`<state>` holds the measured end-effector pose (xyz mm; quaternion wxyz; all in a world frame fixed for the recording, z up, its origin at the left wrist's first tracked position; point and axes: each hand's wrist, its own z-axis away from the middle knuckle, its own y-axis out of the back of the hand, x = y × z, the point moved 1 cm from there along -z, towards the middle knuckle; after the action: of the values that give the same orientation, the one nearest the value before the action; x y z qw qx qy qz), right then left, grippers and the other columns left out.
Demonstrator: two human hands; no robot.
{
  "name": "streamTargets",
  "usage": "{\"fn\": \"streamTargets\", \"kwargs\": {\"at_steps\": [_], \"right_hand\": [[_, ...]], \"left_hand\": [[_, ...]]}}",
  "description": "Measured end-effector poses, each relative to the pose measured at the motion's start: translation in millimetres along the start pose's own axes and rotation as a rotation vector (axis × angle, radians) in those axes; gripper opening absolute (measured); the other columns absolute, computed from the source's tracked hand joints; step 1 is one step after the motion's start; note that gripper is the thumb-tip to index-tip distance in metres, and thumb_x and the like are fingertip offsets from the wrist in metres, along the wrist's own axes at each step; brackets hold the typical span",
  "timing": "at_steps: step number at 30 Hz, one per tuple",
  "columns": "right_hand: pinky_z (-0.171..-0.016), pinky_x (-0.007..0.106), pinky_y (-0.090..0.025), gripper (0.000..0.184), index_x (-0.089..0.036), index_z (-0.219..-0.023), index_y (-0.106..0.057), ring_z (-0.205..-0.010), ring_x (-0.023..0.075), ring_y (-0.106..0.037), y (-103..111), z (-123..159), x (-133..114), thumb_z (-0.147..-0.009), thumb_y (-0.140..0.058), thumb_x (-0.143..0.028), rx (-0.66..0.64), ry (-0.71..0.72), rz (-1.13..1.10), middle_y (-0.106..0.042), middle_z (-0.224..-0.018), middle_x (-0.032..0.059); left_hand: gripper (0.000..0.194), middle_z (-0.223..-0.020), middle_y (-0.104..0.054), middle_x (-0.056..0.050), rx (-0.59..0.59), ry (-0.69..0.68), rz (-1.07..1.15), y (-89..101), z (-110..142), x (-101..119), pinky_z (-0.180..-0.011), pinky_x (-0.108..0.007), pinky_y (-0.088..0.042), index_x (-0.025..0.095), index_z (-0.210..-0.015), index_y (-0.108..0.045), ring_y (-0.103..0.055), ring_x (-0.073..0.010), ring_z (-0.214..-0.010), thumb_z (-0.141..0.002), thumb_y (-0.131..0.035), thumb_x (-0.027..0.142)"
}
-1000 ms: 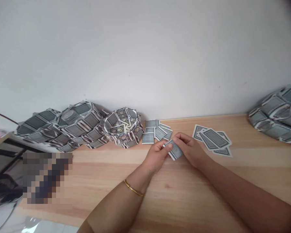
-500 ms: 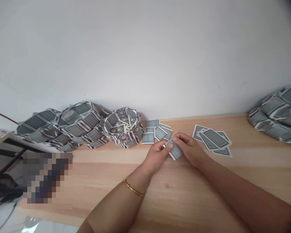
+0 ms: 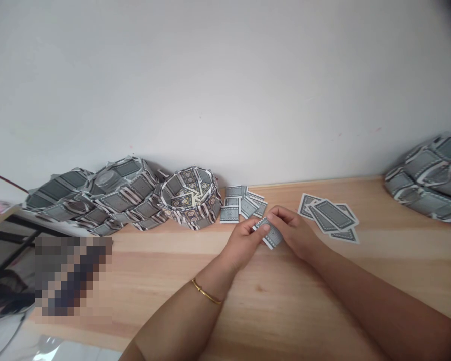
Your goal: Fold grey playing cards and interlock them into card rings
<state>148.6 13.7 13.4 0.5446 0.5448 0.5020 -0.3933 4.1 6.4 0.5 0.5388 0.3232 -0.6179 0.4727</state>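
Between my two hands is a grey-patterned playing card (image 3: 272, 238), folded to a short shape with white edges. My left hand (image 3: 244, 240) pinches its left side, thumb lying on top. At the card's upper and right edge, my right hand (image 3: 290, 228) grips with thumb and fingers; some fingertips are hidden. Several folded playing cards (image 3: 230, 214) lie in a loose pile just beyond my left hand. To the right of my right hand, several flat, unfolded playing cards (image 3: 332, 215) overlap on the wooden table (image 3: 263, 306).
A round bowl of folded cards (image 3: 191, 200) stands left of the pile. Larger card-built containers (image 3: 124, 190) stand further left, and another card structure (image 3: 432, 175) sits at the far right. A white wall (image 3: 225, 90) borders the table's back. A blurred-out patch covers the left edge.
Almost nothing differs. Both hands keep hold of the folded card, with only a very slight shift of the fingers and card.
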Motion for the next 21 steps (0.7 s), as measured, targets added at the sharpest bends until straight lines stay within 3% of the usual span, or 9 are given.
{"fn": "streamTargets", "kwargs": {"at_steps": [21], "right_hand": [[-0.056, 0.024, -0.036, 0.03, -0.02, -0.067, -0.05, -0.06, 0.0117, -0.042, 0.3, -0.3, -1.5, -0.084, -0.052, -0.044, 0.003, 0.002, 0.012, -0.045, -0.062, -0.0043]], "left_hand": [[0.031, -0.081, -0.059, -0.003, -0.025, 0.031, 0.089, 0.3, -0.9, -3.2, -0.077, -0.028, -0.04, 0.014, -0.088, -0.067, -0.049, -0.0139, -0.077, -0.077, -0.065, 0.044]]}}
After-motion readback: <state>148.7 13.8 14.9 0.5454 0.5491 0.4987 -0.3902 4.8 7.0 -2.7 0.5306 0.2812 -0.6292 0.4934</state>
